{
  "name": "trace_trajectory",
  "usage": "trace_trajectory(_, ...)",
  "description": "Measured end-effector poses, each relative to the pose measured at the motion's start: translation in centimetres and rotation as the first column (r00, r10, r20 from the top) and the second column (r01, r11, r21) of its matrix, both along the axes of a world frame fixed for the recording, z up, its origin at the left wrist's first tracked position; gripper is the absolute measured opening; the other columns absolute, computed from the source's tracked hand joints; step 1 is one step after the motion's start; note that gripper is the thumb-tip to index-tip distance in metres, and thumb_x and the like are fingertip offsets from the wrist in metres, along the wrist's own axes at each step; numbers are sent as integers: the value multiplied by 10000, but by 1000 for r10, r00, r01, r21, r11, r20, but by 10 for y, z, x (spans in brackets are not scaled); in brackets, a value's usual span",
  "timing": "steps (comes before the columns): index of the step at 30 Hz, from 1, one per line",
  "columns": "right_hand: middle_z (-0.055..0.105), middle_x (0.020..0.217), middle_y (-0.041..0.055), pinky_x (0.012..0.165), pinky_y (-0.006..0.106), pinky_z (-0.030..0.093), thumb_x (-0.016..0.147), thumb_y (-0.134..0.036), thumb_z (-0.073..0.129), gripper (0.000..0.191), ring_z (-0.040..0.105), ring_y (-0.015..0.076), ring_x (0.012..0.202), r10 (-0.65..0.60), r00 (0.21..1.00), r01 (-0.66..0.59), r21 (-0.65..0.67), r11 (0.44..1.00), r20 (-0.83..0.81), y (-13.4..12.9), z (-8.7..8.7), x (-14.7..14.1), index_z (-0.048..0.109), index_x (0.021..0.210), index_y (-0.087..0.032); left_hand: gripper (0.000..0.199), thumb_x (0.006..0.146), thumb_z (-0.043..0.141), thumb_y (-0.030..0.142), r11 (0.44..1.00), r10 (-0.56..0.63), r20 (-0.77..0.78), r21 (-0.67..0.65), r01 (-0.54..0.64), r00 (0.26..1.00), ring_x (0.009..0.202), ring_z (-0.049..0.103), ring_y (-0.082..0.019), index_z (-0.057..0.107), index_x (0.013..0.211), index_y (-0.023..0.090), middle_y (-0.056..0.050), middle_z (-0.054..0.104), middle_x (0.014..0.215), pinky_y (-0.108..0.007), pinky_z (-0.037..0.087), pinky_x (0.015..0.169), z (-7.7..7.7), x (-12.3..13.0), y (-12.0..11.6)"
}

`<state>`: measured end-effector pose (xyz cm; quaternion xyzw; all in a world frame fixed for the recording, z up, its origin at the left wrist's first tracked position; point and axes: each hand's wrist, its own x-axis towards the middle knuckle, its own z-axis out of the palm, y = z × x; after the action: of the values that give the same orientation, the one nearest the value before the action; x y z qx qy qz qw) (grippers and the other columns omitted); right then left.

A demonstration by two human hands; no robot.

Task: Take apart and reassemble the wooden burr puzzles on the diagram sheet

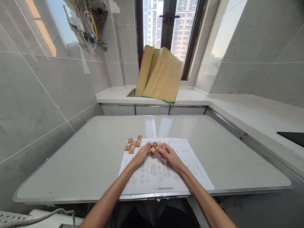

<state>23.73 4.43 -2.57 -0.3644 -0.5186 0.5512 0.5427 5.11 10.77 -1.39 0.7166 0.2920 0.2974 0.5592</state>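
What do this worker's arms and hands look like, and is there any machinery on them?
They are a person's, with no machinery or cables visible. The left arm and right arm show no sleeves, watch or bracelet. The left hand and right hand are ungloved, with slim fingers. Any small markings are too fine to tell.

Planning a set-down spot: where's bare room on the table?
Bare: table between printed sheet and left edge; also between sheet and right edge. Crowded: over the sheet, where left hand and right hand hold the wooden block cluster; the far-left sheet corner, with flat wooden pieces.
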Motion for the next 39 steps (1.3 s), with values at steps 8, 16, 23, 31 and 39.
trace_trajectory(8, 692, 1003, 34, 512, 258, 449, 941, -589, 652, 347, 636, 151, 657, 53, 998, -54, 33, 998, 43, 2, -8, 1, 610, 1072, -270, 535, 928, 686, 571, 986, 153, 133, -82, -143, 979, 1010, 721, -244, 604, 1303, 196, -61, 752, 1007, -421, 519, 1020, 0, -2, -2)
trace_trajectory(16, 680, 818, 38, 504, 267, 408, 944, -635, 626, 437, 563, 138, 586, 99, 988, -98, -17, 995, 116, 1, -5, 1, 677, 915, -202, 674, 734, 916, 415, 989, 140, 216, -68, -128, 966, 1316, 626, -315, 607, 1302, 228, -140, 689, 1343, -487, 460, 1151, -7, -8, 2)
trace_trajectory(23, 570, 685, -50, 525, 257, 396, 861, -563, 765, 377, 483, 118, 549, 43, 989, -38, -36, 999, 140, 0, -10, 4, 632, 985, -233, 649, 713, 941, 369, 995, 88, 204, 22, -95, 975, 1286, 646, -311, 640, 1270, 228, -137, 692, 1343, -487, 472, 1154, -5, -10, -1)
trace_trajectory(31, 630, 789, -15, 548, 253, 393, 791, -467, 849, 335, 519, 143, 647, -174, 963, 167, 49, 985, 205, 7, -20, 5, 649, 915, -229, 620, 720, 936, 363, 970, 184, 133, 133, -201, 974, 1265, 648, -286, 646, 1255, 246, -103, 683, 1339, -489, 469, 1169, -4, -6, -8)
trace_trajectory(39, 723, 941, 56, 536, 285, 453, 878, -541, 721, 394, 635, 190, 689, -160, 965, 152, 54, 987, 206, 8, -22, 3, 688, 1108, -223, 623, 731, 907, 394, 944, 248, 54, 212, -254, 967, 1250, 660, -282, 618, 1257, 228, -106, 696, 1319, -466, 500, 1139, -7, -6, -5)
